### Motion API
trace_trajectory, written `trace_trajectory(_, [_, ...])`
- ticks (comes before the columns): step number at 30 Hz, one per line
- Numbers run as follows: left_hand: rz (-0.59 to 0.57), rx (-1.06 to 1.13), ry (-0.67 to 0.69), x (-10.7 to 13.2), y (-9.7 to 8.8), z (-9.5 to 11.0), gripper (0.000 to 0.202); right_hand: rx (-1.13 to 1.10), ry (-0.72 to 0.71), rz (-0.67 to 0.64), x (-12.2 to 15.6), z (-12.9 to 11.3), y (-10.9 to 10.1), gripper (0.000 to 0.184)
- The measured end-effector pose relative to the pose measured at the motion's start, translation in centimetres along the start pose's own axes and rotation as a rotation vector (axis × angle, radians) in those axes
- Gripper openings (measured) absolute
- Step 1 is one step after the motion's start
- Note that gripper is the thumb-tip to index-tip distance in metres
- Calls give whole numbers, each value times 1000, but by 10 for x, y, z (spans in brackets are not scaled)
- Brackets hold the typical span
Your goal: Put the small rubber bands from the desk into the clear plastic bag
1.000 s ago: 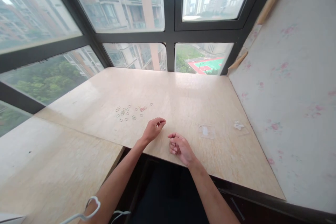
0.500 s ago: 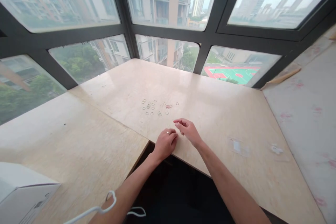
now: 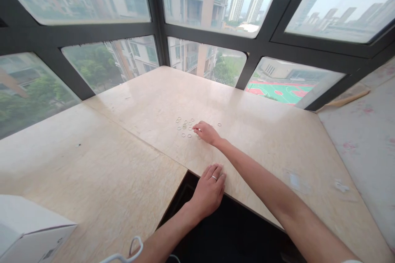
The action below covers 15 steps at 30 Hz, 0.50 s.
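Note:
Several small thin rings [image 3: 179, 128] lie scattered on the pale marbled tabletop [image 3: 148, 102]; their material is too small to tell. My right hand [image 3: 207, 132] is over the right part of this group, hiding some rings. Its thumb and index fingertips are brought together low at the surface, and whatever is between them is too small to make out. One lone ring [image 3: 219, 124] lies just right of that hand. At the table's front edge my left hand [image 3: 210, 189] rests palm down, fingers stretched flat, a silver band on one finger. It holds nothing.
A white box [image 3: 31, 230] stands at the lower left, near a white cable [image 3: 135, 248]. To the right lie a clear plastic packet [image 3: 295, 181] and a small white piece [image 3: 341, 185]. Dark-framed windows [image 3: 210, 35] border the back; a flowered wall covering [image 3: 364, 148] is at right.
My right hand has moved forward and left, from beside my left hand to over the rings. My left hand's fingers have flattened out on the table edge. The view has shifted slightly.

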<state>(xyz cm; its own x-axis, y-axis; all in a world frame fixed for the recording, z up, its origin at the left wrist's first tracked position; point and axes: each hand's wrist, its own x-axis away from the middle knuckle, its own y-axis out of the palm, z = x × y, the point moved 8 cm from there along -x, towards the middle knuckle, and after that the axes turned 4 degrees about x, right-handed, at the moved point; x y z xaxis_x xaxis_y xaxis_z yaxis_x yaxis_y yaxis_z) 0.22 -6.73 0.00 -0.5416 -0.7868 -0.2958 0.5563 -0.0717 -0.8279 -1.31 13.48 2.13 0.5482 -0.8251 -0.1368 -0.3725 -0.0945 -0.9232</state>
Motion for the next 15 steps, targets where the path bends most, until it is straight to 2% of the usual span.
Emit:
trace_trajectory(8, [-30, 38, -41, 3, 4, -2, 42, 280, -176, -209, -32, -3, 5, 24])
trace_trajectory(15, [2, 41, -49, 4, 7, -3, 42, 427, -308, -355, -40, -13, 13, 23])
